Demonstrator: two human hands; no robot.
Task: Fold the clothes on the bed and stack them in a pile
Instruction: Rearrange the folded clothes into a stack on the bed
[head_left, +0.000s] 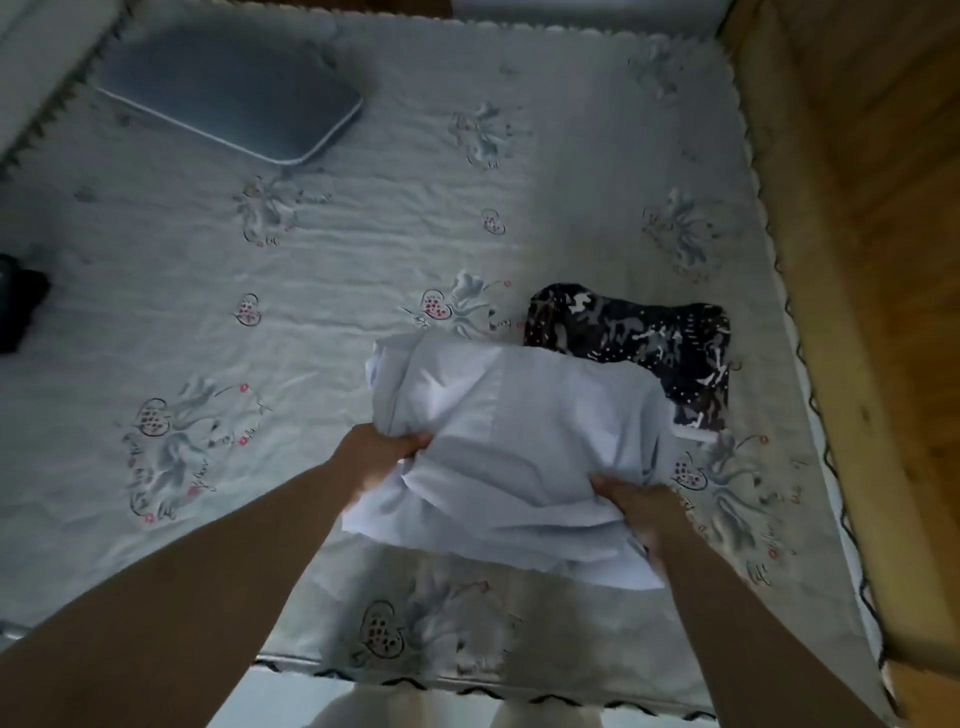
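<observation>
- Two hands hold one white garment (519, 457) in the lower middle of the frame, lifted over the bed sheet (322, 322), its far edge overlapping the near-left part of a dark patterned garment (639, 343).
- The white garment is folded into a rough, bunched rectangle, with a rolled edge along its upper left side and a loose corner hanging at its lower right.
- The left hand (379, 457) grips the garment's left edge, fingers curled into the cloth so that the fabric puckers around them.
- The right hand (636, 501) grips the lower right edge, thumb on top and the other fingers tucked under the cloth, out of sight.
- The dark patterned garment, black with pale grey and white marks, lies folded flat on the sheet, right of centre, just beyond the white one and near the right edge of the bed.
- The bed sheet is pale, wrinkled, printed with grey bows and small red-dotted hearts, and trimmed with a scalloped dark border.
- A grey-blue pillow (234, 98) with a light piped edge lies in the upper left of the frame, well apart from the clothes.
- A black object (18, 306) shows at the left edge; what it is cannot be told.
- A wooden bed frame (841, 291) runs along the right side.
</observation>
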